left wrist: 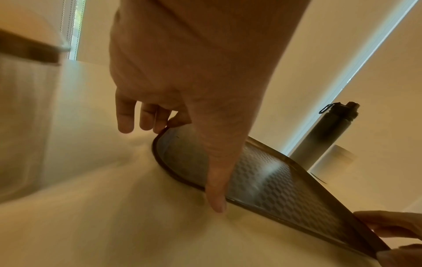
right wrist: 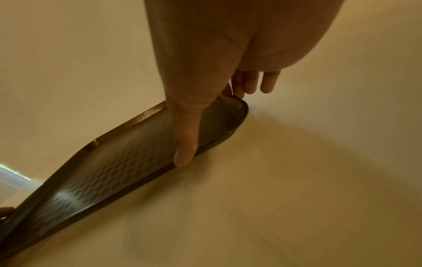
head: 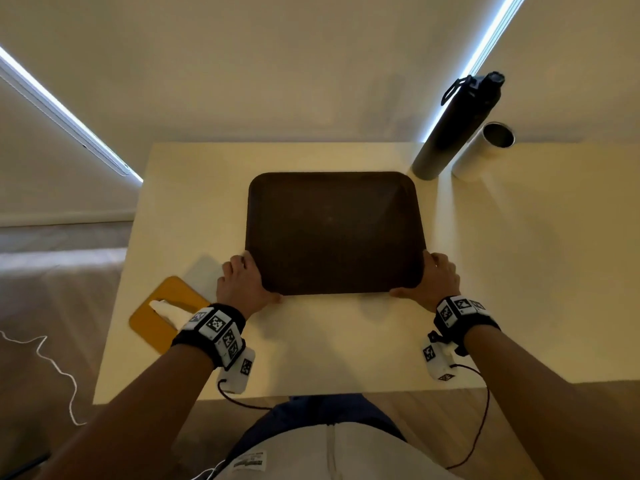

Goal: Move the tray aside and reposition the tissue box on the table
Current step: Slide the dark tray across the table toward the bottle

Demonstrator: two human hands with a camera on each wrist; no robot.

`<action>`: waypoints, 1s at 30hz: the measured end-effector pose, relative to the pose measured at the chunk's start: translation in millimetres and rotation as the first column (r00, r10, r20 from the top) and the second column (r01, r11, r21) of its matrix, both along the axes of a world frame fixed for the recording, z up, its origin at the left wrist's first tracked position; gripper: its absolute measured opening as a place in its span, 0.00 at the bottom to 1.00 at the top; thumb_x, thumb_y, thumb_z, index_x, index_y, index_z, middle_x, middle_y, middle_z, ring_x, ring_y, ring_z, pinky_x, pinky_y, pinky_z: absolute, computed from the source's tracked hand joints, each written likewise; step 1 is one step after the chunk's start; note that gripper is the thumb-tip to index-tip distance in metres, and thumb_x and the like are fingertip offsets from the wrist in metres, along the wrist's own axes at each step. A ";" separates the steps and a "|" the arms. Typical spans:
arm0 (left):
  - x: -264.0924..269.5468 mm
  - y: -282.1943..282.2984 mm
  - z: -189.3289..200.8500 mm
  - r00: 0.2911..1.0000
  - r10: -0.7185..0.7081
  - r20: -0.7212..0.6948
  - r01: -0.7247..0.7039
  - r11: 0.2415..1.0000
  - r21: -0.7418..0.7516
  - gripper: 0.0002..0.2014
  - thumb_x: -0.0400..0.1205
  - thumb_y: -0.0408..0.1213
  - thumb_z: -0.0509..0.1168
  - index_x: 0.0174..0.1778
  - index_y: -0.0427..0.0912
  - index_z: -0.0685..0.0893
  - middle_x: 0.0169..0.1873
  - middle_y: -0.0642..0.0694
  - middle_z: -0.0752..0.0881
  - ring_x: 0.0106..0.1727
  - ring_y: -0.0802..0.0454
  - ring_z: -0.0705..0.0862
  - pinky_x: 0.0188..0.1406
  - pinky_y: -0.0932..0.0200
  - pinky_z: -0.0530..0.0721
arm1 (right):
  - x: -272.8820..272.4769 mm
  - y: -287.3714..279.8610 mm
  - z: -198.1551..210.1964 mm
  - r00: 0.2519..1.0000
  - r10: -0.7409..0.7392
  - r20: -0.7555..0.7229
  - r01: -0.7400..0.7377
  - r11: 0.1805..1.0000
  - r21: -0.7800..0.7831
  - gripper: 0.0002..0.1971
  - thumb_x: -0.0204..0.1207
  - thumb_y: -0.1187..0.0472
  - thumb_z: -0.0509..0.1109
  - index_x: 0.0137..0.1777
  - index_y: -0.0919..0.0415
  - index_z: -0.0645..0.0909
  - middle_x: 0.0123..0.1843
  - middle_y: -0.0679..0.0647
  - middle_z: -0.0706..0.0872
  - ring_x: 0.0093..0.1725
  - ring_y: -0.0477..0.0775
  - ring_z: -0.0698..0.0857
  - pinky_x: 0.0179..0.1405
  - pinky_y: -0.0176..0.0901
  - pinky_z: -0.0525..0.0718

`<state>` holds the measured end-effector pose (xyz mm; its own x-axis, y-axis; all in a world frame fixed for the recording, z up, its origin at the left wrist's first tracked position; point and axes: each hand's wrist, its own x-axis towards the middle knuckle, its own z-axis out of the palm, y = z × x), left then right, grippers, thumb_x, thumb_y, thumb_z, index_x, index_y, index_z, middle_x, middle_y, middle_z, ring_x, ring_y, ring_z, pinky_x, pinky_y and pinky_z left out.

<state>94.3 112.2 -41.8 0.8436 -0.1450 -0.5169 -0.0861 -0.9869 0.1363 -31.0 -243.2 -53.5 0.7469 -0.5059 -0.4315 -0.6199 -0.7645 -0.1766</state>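
A dark brown tray [head: 332, 233] lies in the middle of the cream table [head: 329, 348]. My left hand [head: 242, 282] grips its near-left corner and my right hand [head: 433, 282] grips its near-right corner. In the left wrist view the thumb [left wrist: 217, 180] lies across the textured tray [left wrist: 262, 173] at its near rim, with the fingers curled at the side edge. The right wrist view shows the same hold, thumb [right wrist: 187, 140] on the tray [right wrist: 102, 171]. The yellow-topped tissue box [head: 162, 306] stands at the table's left edge, partly hidden behind my left wrist.
A tall dark bottle [head: 453, 129] and a white cylinder cup [head: 485, 147] stand at the far right, just past the tray's far-right corner. The wall runs along the table's far edge. A white cord [head: 59, 368] lies on the floor at left.
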 end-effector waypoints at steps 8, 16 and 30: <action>52.4 -12.4 2.3 0.999 0.036 -0.008 -0.036 0.999 0.021 0.64 0.64 0.64 0.79 0.85 0.35 0.51 0.78 0.33 0.63 0.78 0.31 0.63 0.73 0.36 0.73 | 47.0 -9.5 -3.1 0.999 -0.012 0.030 0.010 0.998 0.066 0.61 0.55 0.31 0.80 0.83 0.54 0.53 0.81 0.61 0.60 0.77 0.69 0.61 0.75 0.67 0.65; 76.8 -14.7 3.7 0.987 0.140 -0.073 -0.147 0.984 -0.100 0.62 0.64 0.55 0.83 0.86 0.38 0.52 0.79 0.34 0.60 0.79 0.32 0.62 0.74 0.35 0.72 | 77.4 -18.9 -4.5 0.998 -0.033 0.048 0.027 0.992 0.123 0.60 0.52 0.32 0.82 0.81 0.52 0.57 0.79 0.59 0.62 0.76 0.69 0.63 0.74 0.68 0.66; 76.8 -5.2 1.1 0.991 0.119 -0.066 -0.127 0.982 -0.142 0.62 0.64 0.55 0.84 0.86 0.40 0.52 0.79 0.35 0.60 0.80 0.33 0.61 0.74 0.35 0.72 | 70.6 -6.3 -4.9 0.996 -0.078 0.039 0.073 0.991 0.111 0.60 0.54 0.35 0.82 0.82 0.51 0.54 0.80 0.58 0.60 0.77 0.69 0.61 0.75 0.67 0.64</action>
